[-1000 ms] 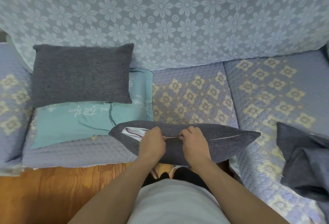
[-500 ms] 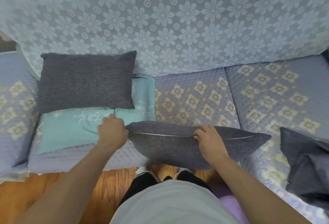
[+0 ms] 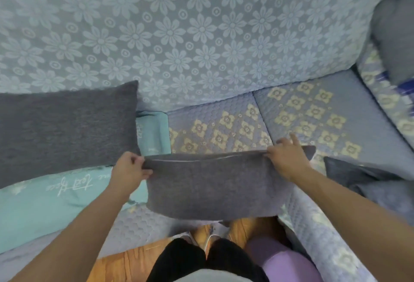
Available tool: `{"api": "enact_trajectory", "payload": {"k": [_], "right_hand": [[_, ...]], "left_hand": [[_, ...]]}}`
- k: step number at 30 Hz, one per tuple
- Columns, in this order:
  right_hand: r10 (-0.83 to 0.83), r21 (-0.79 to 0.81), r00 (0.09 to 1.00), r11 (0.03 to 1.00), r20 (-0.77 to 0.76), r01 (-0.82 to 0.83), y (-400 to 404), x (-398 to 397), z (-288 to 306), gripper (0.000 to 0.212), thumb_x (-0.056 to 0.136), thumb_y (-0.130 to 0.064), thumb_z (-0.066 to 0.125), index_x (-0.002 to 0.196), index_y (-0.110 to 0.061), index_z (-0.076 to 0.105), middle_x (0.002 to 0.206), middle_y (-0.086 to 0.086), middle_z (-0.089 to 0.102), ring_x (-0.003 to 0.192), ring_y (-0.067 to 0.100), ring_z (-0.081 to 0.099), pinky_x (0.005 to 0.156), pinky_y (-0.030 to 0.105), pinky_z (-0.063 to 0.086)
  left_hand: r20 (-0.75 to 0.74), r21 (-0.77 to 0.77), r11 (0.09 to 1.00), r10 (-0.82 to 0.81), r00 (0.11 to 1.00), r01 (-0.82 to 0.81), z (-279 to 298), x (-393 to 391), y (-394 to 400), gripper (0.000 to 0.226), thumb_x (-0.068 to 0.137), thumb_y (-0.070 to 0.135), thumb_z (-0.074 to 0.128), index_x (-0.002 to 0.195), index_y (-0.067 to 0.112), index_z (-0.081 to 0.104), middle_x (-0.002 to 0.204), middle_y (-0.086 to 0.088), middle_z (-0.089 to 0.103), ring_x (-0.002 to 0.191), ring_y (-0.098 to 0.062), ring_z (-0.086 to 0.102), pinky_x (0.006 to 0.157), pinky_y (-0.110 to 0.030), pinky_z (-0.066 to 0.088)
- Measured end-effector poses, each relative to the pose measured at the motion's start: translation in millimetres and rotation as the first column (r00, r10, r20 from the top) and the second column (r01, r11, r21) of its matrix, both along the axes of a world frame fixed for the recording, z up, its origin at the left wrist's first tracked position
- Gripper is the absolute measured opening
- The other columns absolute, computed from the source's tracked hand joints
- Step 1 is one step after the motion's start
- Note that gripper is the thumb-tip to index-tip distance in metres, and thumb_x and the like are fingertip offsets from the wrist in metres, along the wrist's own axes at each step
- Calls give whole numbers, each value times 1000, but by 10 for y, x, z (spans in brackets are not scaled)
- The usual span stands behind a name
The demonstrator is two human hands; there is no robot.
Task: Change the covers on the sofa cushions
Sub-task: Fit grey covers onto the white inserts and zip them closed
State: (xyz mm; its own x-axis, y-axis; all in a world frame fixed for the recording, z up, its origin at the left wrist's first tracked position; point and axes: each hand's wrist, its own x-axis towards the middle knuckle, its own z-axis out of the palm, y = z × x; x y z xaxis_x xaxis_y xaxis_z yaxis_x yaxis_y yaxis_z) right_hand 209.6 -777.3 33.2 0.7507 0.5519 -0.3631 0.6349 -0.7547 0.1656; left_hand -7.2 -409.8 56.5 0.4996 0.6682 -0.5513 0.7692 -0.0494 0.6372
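Note:
A dark grey cushion (image 3: 210, 185) hangs in front of me over the sofa's front edge, its zipped top edge level. My left hand (image 3: 128, 169) pinches its left top corner. My right hand (image 3: 289, 158) holds the top edge near the right corner, index finger sticking up. A second dark grey cushion (image 3: 65, 129) lies on the left of the seat on top of a teal cover (image 3: 44, 205) with white lettering. A crumpled dark grey cover (image 3: 369, 183) lies at the right.
The sofa seat (image 3: 302, 111) is quilted blue with yellow flower squares; its back (image 3: 179, 35) wears a pale blue floral cloth. Another grey cushion (image 3: 396, 35) sits at the far right corner. Wooden floor (image 3: 134, 263) and my legs are below, with a purple thing (image 3: 282, 261) beside them.
My left hand slid along the zip from the middle to the left corner, shutting the opening. My right hand moved out to the right end. The cushion now hangs stretched between both hands.

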Motion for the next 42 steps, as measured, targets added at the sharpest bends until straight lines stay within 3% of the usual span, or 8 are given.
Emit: {"api": "enact_trajectory", "payload": {"k": [4, 11, 17, 22, 27, 31, 37, 42], "right_hand": [[-515, 342, 857, 805, 0, 484, 279, 803, 200, 46, 103, -27, 42, 145, -8, 39, 141, 21, 46, 127, 43, 41, 107, 51, 34], [-387, 215, 846, 849, -366, 482, 365, 346, -600, 62, 102, -48, 44, 157, -30, 21, 165, 4, 12, 149, 32, 13, 120, 48, 23], [-399, 435, 902, 791, -164, 429, 619, 1246, -1136, 58, 99, -60, 35, 145, -27, 45, 156, 3, 35, 143, 28, 27, 121, 47, 20], [-149, 160, 940, 965, -308, 206, 433, 879, -2267, 69, 100, -61, 17, 159, -25, 16, 167, 2, 11, 154, 24, 6, 123, 52, 5], [-113, 45, 946, 990, -305, 133, -226, 38, -2552, 75, 91, -56, 38, 148, -8, 44, 157, 16, 35, 144, 32, 37, 116, 56, 22], [-103, 70, 933, 988, -345, 135, 66, 509, -2538, 75, 93, -68, 32, 147, -18, 47, 154, 12, 42, 141, 30, 42, 113, 55, 21], [-104, 30, 972, 993, -209, 112, 1073, 2023, -3155, 82, 92, -75, 20, 158, -33, -4, 165, 15, -13, 152, 34, -12, 120, 57, -8], [-91, 265, 993, 958, -72, 107, 673, 1450, -3104, 76, 96, -68, 28, 157, -24, 25, 163, 12, 23, 152, 33, 13, 122, 54, 9]], "left_hand": [[211, 393, 919, -104, 972, 13, -60, 823, 84, 28, 102, 21, 49, 127, 10, 57, 123, -16, 58, 113, -32, 58, 98, -47, 48], [-219, 352, 530, -755, 618, 772, -1232, 1116, -1260, 55, 106, 50, 33, 158, 33, 28, 169, -7, 10, 155, -33, 4, 126, -47, 11], [-94, 656, 504, -685, 723, 562, -1566, 2026, -1301, 48, 103, 50, 32, 134, 28, 61, 152, -4, 47, 143, -29, 37, 118, -50, 30], [-441, 402, 352, -734, 516, 845, -2431, 2146, -1318, 62, 101, 57, 12, 154, 37, 38, 165, 3, 29, 156, -27, 12, 125, -50, 10], [-543, 154, 303, -770, 337, 941, -2642, 1688, -2026, 68, 100, 57, 17, 157, 24, 33, 167, -3, 21, 155, -34, -8, 123, -58, -4], [-623, 245, 283, -687, 374, 927, -2793, 2004, -1803, 71, 101, 62, 16, 159, 23, 27, 168, -8, 16, 152, -38, -16, 121, -61, -10], [-809, 218, 242, -498, 314, 945, -3475, 3623, -1351, 68, 106, 53, 11, 158, 21, -21, 163, -12, -31, 147, -47, -27, 115, -71, -6], [-532, 419, 314, -675, 511, 852, -3137, 2937, -1272, 75, 97, 72, 25, 161, 39, 3, 169, -9, -11, 154, -42, -9, 117, -71, 3]]}}
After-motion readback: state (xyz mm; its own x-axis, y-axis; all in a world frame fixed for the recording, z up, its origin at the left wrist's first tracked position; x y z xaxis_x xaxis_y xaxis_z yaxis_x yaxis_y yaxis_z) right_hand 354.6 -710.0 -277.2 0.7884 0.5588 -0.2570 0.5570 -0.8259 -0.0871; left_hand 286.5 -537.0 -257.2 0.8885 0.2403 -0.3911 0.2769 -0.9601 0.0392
